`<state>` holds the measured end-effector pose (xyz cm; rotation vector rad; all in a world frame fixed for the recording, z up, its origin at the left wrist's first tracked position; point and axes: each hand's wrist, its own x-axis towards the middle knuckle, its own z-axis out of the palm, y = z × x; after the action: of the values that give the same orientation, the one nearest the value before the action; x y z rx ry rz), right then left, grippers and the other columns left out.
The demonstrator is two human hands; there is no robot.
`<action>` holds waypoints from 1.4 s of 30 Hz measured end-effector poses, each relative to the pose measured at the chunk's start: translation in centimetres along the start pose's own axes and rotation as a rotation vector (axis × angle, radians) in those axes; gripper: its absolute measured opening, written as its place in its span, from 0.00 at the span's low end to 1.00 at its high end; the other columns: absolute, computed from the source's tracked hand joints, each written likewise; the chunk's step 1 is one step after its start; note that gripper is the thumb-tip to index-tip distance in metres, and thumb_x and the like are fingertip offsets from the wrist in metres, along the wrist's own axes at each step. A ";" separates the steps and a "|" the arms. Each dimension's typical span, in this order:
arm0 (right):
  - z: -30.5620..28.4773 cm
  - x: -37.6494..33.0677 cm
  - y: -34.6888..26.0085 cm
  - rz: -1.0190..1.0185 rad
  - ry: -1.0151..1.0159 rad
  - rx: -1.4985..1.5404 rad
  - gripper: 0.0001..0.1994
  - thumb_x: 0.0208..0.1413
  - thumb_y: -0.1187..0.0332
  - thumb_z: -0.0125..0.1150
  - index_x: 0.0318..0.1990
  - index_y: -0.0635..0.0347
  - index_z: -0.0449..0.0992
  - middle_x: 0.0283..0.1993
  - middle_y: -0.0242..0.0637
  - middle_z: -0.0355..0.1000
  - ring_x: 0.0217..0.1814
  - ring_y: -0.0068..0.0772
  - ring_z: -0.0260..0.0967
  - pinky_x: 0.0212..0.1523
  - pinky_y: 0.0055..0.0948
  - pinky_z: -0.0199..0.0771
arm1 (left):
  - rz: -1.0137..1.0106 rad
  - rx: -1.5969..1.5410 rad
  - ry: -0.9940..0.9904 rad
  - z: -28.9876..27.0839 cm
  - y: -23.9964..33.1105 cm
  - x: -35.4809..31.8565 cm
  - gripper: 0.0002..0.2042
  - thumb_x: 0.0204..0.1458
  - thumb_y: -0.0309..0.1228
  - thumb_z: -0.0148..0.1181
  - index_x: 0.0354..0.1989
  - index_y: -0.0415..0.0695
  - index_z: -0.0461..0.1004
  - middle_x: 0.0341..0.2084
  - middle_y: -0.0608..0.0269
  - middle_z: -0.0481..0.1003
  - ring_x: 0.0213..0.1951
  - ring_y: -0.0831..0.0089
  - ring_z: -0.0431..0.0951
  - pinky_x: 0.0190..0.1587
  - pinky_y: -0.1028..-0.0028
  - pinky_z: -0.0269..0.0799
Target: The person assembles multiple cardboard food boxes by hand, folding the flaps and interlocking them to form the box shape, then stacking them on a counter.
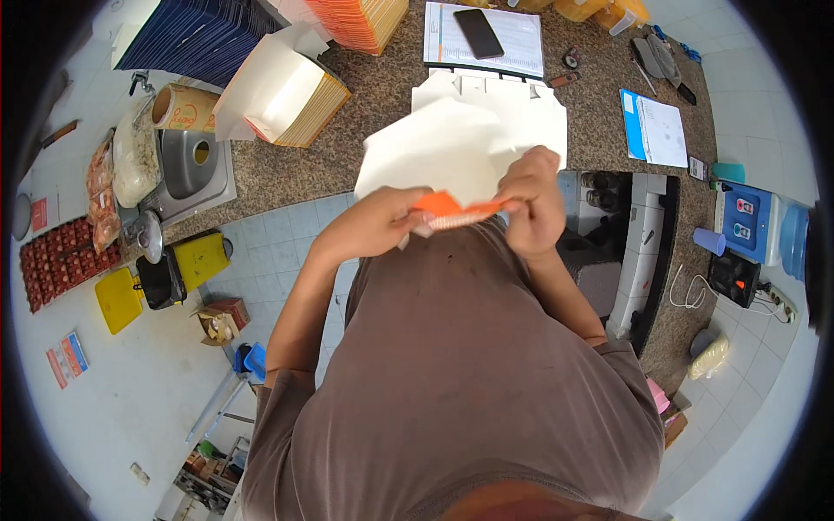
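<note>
The white carton sheet (434, 152) is positioned at the near edge of the granite counter (373, 91), the left hand (373, 224) pinching its orange flap (456, 210) at the left end, the right hand (532, 207) gripping the right end.

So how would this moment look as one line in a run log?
left hand: pinching orange flap of white carton | right hand: holding flap's right end | beyond: white card on counter | phone: on papers
</note>
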<state>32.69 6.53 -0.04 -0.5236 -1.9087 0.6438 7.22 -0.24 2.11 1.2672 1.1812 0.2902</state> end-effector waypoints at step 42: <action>0.9 1.8 -2.5 0.281 -0.352 0.086 0.11 0.55 0.69 0.69 0.45 0.56 0.78 0.41 0.37 0.73 0.46 0.45 0.71 0.50 0.40 0.70 | 0.139 -0.586 -0.089 3.5 -2.5 -1.3 0.15 0.72 0.27 0.54 0.62 0.32 0.74 0.48 0.63 0.82 0.48 0.83 0.79 0.55 0.76 0.75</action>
<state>31.03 5.55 2.46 -0.6645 -2.1410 1.0529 8.47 -4.15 0.20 0.8338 0.8440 0.6257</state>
